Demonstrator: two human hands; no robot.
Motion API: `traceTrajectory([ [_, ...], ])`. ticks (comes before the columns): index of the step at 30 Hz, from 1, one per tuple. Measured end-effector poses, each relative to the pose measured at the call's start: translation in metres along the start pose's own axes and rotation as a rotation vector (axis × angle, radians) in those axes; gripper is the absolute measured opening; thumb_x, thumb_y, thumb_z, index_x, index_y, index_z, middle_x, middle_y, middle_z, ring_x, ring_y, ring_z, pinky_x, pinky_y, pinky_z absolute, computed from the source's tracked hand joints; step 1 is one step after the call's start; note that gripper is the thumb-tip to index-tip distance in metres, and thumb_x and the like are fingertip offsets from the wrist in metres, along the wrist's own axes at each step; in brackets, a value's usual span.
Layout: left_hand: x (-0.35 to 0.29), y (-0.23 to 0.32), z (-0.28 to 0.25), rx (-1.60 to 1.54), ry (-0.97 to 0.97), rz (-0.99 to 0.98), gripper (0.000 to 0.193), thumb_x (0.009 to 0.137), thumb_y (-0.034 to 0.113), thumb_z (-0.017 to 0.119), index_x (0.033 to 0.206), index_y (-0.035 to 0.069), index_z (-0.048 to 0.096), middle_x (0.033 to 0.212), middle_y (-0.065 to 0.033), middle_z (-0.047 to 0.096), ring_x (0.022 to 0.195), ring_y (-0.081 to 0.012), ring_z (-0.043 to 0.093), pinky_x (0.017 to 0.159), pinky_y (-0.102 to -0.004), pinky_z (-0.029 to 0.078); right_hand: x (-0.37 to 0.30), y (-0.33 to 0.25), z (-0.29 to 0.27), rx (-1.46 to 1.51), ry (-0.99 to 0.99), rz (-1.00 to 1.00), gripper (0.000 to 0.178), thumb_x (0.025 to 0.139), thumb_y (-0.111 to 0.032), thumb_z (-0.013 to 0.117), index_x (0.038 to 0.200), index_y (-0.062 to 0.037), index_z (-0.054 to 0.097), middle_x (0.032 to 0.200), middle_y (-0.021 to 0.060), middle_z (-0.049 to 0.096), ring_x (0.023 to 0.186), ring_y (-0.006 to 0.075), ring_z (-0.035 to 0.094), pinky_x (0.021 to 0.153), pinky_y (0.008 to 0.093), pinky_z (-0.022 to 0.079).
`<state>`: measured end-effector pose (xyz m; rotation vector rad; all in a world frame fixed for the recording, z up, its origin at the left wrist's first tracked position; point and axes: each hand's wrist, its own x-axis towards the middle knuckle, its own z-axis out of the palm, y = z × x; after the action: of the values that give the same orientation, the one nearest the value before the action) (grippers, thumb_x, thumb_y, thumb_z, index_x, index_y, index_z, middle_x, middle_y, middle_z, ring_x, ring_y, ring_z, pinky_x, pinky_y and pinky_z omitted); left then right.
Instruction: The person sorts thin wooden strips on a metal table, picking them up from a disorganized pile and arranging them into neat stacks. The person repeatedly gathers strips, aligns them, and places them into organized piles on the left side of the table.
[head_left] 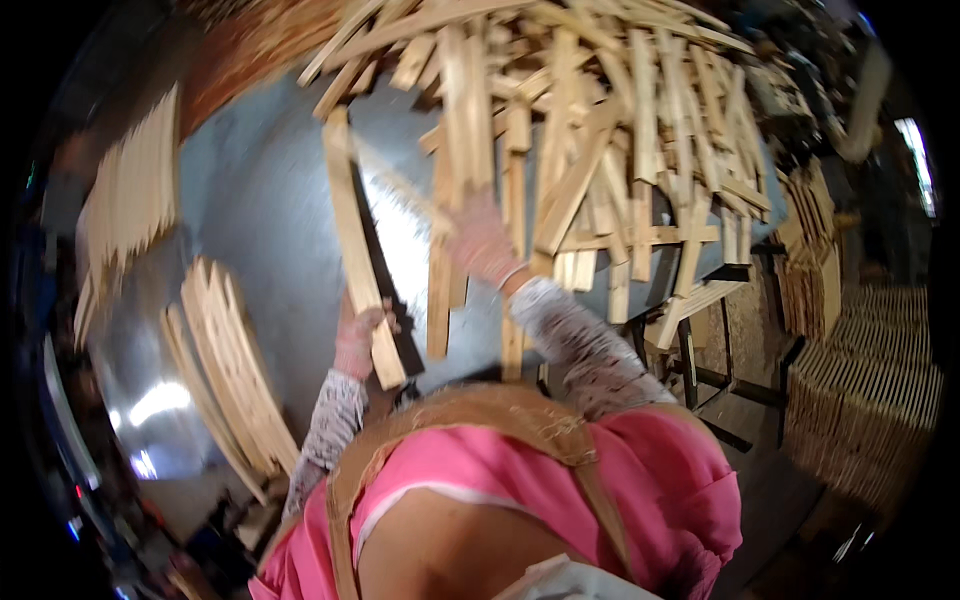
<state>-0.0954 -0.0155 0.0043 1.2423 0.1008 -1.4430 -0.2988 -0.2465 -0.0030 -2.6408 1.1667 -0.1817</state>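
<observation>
Low at the middle of the metal tabletop, my left hand (pixel 360 338), in a pale pinkish glove, closes around the near end of a long wooden slat (pixel 350 225). That slat points away from me, tilted slightly left. My right hand (pixel 483 240), gloved alike, is at the near side of a heap of loose wooden slats (pixel 580 130). A thin pale wooden strip (pixel 395 180), smeared by motion, runs from the right hand toward the far end of the left hand's slat. The right fingers are blurred but seem closed on this strip. Other slats lie just beyond them.
On the left stand upright rows of slats (pixel 130 195) and a smaller group of slats (pixel 225 350) along the metal table (pixel 235 190). Stacked wooden pieces (pixel 865 400) rise at the right, beyond a dark metal frame (pixel 690 365).
</observation>
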Motion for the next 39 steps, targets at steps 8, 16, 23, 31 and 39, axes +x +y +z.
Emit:
traceTrajectory([
  [8,-0.058,0.029,-0.066,0.146,0.052,0.228,0.084,0.08,-0.004,0.058,0.16,0.007,0.034,0.097,-0.015,0.062,0.066,-0.0218,0.065,0.058,-0.0382,0.061,0.036,-0.006,-0.081,1.588,-0.18,0.584,0.042,0.11,-0.038,0.057,0.107,0.0007,0.07,0.097,0.0185,0.075,0.079,0.0273,0.076,0.062,0.0398,0.063],
  [16,-0.069,0.032,-0.075,0.152,-0.073,0.193,0.087,0.084,-0.003,0.066,0.164,0.011,0.035,0.098,-0.0136,0.065,0.07,-0.0215,0.067,0.061,-0.036,0.062,0.054,-0.123,-0.026,1.982,0.043,0.787,0.034,0.108,-0.036,0.05,0.112,-0.0043,0.061,0.09,0.0181,0.071,0.067,0.0277,0.067,0.059,0.0415,0.058],
  [23,-0.065,0.03,-0.108,0.156,0.013,0.181,0.062,0.088,0.0,0.064,0.148,0.002,0.047,0.097,-0.013,0.067,0.068,-0.0211,0.068,0.061,-0.0367,0.062,0.049,-0.157,0.011,2.071,-0.191,0.771,0.031,0.108,-0.036,0.052,0.115,-0.0076,0.063,0.093,0.0166,0.072,0.07,0.0273,0.068,0.058,0.0393,0.057],
  [31,-0.103,-0.045,-0.175,0.541,-0.002,0.013,0.048,0.092,0.02,0.08,0.13,-0.002,0.059,0.09,-0.0074,0.069,0.075,-0.0168,0.068,0.068,-0.0345,0.058,-0.048,-0.172,0.077,1.883,-0.356,0.747,0.046,0.113,-0.047,0.05,0.116,-0.0026,0.063,0.092,0.0111,0.07,0.075,0.0246,0.068,0.064,0.0386,0.058],
  [39,0.05,0.21,-0.143,1.021,0.594,0.615,0.065,0.095,0.043,0.073,0.135,-0.008,0.061,0.126,-0.0336,0.069,0.116,-0.051,0.066,0.102,-0.0523,0.053,-0.089,-0.168,0.114,1.626,-0.644,0.541,0.037,0.107,-0.028,0.069,0.138,-0.0094,0.062,0.111,0.0121,0.074,0.095,0.0238,0.073,0.081,0.0396,0.06],
])
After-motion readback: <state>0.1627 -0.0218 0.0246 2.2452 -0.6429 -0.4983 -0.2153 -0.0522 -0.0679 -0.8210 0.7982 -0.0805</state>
